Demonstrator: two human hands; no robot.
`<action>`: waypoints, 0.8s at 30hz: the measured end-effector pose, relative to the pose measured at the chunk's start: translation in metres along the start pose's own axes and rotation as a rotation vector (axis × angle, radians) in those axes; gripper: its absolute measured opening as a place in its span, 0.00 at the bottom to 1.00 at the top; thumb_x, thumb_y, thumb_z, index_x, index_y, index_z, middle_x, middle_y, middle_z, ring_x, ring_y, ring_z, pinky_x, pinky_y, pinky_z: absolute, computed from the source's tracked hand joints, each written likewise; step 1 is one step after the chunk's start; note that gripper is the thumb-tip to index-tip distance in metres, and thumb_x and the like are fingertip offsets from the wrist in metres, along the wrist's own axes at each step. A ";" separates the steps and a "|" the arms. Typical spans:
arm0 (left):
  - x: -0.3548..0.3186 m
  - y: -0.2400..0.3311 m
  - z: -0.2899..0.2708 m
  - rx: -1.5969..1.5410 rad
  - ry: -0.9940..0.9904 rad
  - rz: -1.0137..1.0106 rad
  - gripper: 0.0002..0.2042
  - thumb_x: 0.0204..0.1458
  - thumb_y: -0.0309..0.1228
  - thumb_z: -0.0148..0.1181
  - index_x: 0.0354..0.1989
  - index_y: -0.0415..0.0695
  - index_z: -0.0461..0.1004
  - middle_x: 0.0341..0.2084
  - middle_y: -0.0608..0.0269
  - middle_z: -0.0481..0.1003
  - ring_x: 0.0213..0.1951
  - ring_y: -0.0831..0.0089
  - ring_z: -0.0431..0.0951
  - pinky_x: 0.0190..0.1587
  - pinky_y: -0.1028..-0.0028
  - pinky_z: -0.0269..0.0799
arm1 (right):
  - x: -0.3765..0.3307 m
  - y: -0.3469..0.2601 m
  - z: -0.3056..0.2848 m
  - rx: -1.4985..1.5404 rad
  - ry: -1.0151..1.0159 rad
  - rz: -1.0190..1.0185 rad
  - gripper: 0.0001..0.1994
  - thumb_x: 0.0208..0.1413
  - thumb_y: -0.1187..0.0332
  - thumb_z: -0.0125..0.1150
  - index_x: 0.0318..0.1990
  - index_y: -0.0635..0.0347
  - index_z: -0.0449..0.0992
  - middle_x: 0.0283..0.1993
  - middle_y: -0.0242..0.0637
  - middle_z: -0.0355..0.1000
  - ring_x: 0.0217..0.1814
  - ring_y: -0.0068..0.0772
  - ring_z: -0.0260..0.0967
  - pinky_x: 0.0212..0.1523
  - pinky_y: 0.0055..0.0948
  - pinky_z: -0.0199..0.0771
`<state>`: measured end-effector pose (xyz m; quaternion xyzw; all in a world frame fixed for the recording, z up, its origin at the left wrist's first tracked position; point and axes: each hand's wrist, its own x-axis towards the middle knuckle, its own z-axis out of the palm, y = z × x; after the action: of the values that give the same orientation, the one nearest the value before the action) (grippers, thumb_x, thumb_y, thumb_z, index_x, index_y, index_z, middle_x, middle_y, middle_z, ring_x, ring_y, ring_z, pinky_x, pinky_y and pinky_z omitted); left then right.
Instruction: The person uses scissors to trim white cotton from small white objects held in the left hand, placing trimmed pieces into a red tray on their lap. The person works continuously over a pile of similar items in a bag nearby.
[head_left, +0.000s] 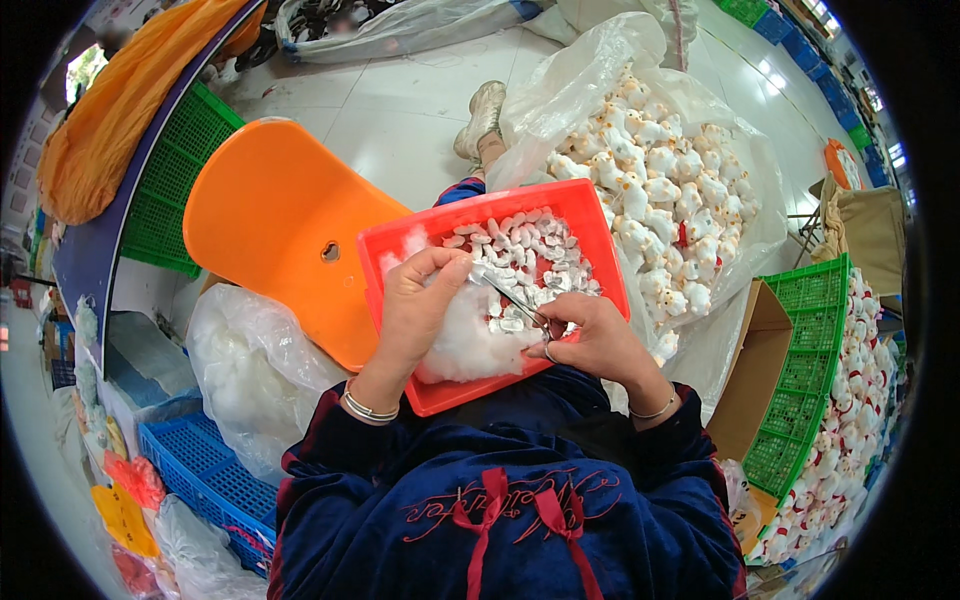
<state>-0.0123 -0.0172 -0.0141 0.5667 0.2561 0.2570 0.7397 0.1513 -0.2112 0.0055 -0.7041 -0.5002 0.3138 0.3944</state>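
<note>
Dark blue cloth of a top (420, 565) is filling the foreground. Just beyond it, the right hand (595, 335) is gripping a metal tool (514, 299) by its ring handles, fingers curling around the loops, probably for control of the far end. That tool is slanting above the red tray (480, 206) toward the left hand (425, 300), which is closing thumb against finger near the tip; what it is pinching there is too small to tell.

The tray is resting over the lap, likely so both hands are working straight above it. Inside, stuffing (470, 340) is heaping at the near left, under the left hand, while white pieces (540, 250) are lying spread farther right, presumably within easy reach.

Left of the tray, an orange chair (290, 220) is standing close, with a bag of stuffing (240, 345) slumping beside a blue crate (200, 460). Ahead and right, a clear bag (575, 75) is gaping around white toys (650, 185), perhaps left open for access. Farther right, a green crate (805, 390) is standing.
</note>
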 end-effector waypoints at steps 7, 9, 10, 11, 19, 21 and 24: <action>-0.002 0.009 -0.001 0.083 -0.012 0.012 0.05 0.62 0.28 0.65 0.40 0.40 0.81 0.37 0.72 0.80 0.38 0.86 0.75 0.43 0.81 0.71 | -0.001 0.001 -0.003 -0.005 -0.041 -0.010 0.20 0.42 0.64 0.80 0.41 0.62 0.81 0.30 0.38 0.74 0.34 0.38 0.74 0.38 0.35 0.73; -0.003 0.010 -0.001 0.161 -0.023 0.092 0.04 0.62 0.27 0.65 0.40 0.39 0.81 0.36 0.70 0.80 0.38 0.84 0.76 0.43 0.80 0.72 | -0.001 0.001 -0.005 -0.004 -0.055 -0.017 0.21 0.41 0.64 0.80 0.42 0.63 0.81 0.31 0.39 0.74 0.35 0.38 0.74 0.39 0.34 0.73; -0.003 0.010 -0.002 0.212 -0.035 0.175 0.04 0.61 0.26 0.65 0.40 0.39 0.81 0.36 0.69 0.81 0.38 0.83 0.77 0.43 0.80 0.72 | -0.001 0.000 -0.006 -0.003 -0.061 -0.021 0.21 0.41 0.64 0.80 0.42 0.63 0.81 0.32 0.39 0.74 0.36 0.38 0.74 0.40 0.34 0.74; -0.004 0.010 -0.003 0.263 -0.048 0.258 0.04 0.61 0.25 0.65 0.41 0.38 0.80 0.36 0.67 0.81 0.38 0.82 0.78 0.44 0.79 0.73 | -0.002 -0.001 -0.007 0.015 -0.064 -0.010 0.21 0.41 0.64 0.80 0.43 0.63 0.81 0.32 0.39 0.74 0.36 0.37 0.74 0.40 0.33 0.74; -0.010 0.005 0.005 0.632 0.015 0.646 0.05 0.58 0.21 0.64 0.42 0.36 0.80 0.40 0.52 0.83 0.40 0.64 0.85 0.43 0.71 0.79 | -0.005 0.001 -0.001 0.129 -0.056 0.056 0.20 0.42 0.66 0.79 0.43 0.65 0.81 0.34 0.39 0.76 0.38 0.32 0.75 0.41 0.30 0.74; -0.010 0.002 0.003 0.659 0.003 0.589 0.06 0.58 0.21 0.64 0.42 0.36 0.80 0.40 0.53 0.83 0.40 0.64 0.85 0.43 0.71 0.79 | -0.007 0.004 -0.001 0.105 -0.083 0.119 0.19 0.44 0.66 0.79 0.42 0.65 0.81 0.32 0.37 0.75 0.36 0.30 0.74 0.40 0.29 0.73; -0.007 0.003 -0.008 0.514 -0.090 0.330 0.07 0.58 0.23 0.65 0.44 0.36 0.80 0.40 0.57 0.83 0.39 0.69 0.84 0.44 0.72 0.79 | -0.008 0.003 -0.011 0.122 -0.166 0.157 0.18 0.46 0.66 0.79 0.41 0.66 0.81 0.30 0.35 0.74 0.34 0.27 0.71 0.39 0.27 0.72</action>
<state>-0.0231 -0.0154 -0.0127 0.7801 0.1842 0.2751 0.5308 0.1592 -0.2220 0.0086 -0.6873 -0.4545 0.4309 0.3680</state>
